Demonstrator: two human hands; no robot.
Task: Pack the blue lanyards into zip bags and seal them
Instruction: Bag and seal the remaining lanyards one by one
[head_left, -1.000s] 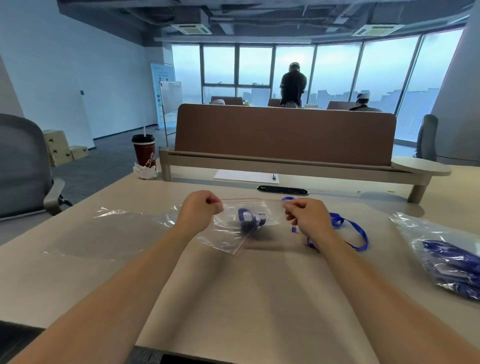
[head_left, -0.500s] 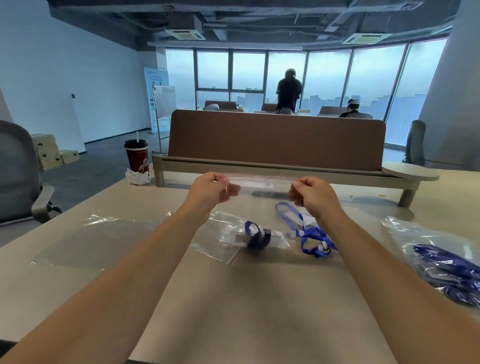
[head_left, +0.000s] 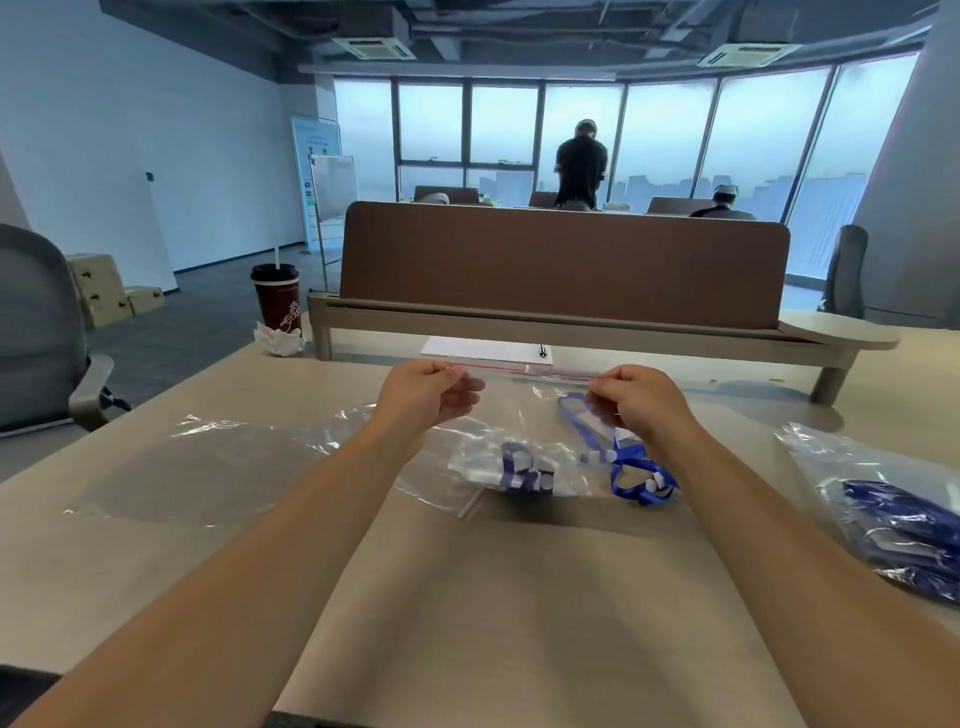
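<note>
Looks like the sealing step: your left hand (head_left: 426, 397) and right hand (head_left: 636, 402) pinch the top corners of the zip bag (head_left: 519, 415), lanyard (head_left: 524, 473) inside. Next, press the strip shut, 9 toward 3 o'clock.

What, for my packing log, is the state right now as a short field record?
Left hand: pinches top-left end of the clear plastic zip bag
Right hand: pinches its top-right end
Red-lined zip strip: stretched between the hands; sealed or not, cannot tell
Inside bag: folded blue fabric lanyard, at the bottom
Loose blue ribbon lanyard: on the beige table, below right hand
Table left: flat clear plastic bags
Table right: clear bag of blue lanyards
</note>
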